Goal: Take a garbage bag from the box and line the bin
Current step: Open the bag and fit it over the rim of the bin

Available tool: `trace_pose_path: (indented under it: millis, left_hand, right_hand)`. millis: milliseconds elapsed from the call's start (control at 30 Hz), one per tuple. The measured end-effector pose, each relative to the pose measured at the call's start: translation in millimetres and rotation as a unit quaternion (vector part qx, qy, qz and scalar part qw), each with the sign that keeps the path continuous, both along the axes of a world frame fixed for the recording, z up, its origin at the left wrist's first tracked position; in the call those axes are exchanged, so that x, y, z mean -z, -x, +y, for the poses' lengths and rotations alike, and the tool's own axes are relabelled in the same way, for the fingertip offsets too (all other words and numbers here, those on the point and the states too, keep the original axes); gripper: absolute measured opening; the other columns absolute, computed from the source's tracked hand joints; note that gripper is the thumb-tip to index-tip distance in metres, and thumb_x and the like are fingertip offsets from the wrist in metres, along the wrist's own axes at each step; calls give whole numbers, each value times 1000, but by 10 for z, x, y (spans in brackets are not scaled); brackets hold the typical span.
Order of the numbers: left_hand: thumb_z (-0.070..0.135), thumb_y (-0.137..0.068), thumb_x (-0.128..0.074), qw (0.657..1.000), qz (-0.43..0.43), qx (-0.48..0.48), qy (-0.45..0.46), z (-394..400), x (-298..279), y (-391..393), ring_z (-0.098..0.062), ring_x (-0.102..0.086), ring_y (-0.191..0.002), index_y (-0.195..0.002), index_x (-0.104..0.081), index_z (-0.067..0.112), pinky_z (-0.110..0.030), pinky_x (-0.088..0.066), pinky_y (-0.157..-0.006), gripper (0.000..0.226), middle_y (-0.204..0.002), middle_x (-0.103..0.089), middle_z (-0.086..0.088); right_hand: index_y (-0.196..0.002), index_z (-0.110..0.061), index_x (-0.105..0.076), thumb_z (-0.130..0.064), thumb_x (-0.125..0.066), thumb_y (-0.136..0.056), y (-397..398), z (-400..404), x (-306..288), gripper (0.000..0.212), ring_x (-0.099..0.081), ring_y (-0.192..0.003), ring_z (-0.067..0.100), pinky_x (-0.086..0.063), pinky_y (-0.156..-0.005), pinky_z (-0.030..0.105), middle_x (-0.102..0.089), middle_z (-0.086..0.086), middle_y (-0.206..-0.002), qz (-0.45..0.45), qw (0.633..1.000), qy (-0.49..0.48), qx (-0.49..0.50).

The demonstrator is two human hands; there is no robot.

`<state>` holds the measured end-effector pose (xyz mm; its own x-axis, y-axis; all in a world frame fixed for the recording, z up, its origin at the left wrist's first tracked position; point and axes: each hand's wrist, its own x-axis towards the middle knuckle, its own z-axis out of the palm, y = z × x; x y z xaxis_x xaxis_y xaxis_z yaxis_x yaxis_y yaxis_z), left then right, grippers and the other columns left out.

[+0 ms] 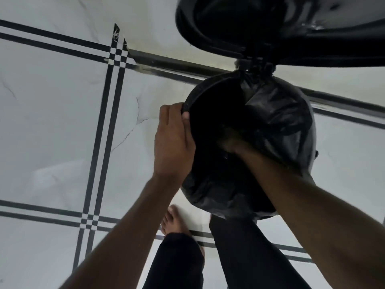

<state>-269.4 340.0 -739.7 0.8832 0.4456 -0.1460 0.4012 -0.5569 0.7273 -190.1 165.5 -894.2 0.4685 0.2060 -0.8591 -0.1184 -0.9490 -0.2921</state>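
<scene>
A round black bin [210,91] stands on the floor below me with its lid [239,26] swung up at the top of the view. A black garbage bag [279,117] lies over the right and near parts of the bin's rim and bunches toward the hinge. My left hand [173,140] grips the left rim, thumb hooked over the edge. My right hand [231,142] reaches down inside the bin's mouth; it is blurred and in shadow, so its fingers are not clear.
The floor is white tile [52,122] with black double stripes. A dark sill or track [177,66] runs behind the bin. My bare foot [175,222] and black trouser legs [239,257] are just in front of the bin.
</scene>
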Motion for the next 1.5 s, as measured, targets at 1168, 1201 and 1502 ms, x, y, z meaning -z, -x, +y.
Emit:
trace_pose_path:
  millis: [1168,1201,1502]
  left_hand:
    - [31,-107,-27,997,56,52,-8,53,-200,-64,-28,-57,-84,-117,-47,6,-50,-54,-71,34,-112,-51,-11]
    - [31,-107,-27,997,58,58,-6,67,-213,-59,-28,-57,-85,-117,-47,6,-49,-54,-71,34,-112,-51,-11]
    - [29,-107,-27,994,76,73,3,84,-227,-87,-23,-53,-87,-120,-47,7,-40,-50,-74,32,-112,-51,-10]
  right_hand:
    - [-88,-25,-74,-16,-64,-88,-370,-627,-2276,14,-60,-75,-3,-44,-73,12,-70,-13,-83,-265,913,-196,240]
    - [-88,-23,-76,-22,-64,-88,-456,-637,-2292,12,-60,-76,2,-43,-73,15,-71,-7,-85,-213,905,-219,297]
    - [-120,-21,-67,-16,-54,-97,-985,-867,-2087,27,-64,-68,10,-52,-63,21,-74,-1,-85,31,799,-301,519]
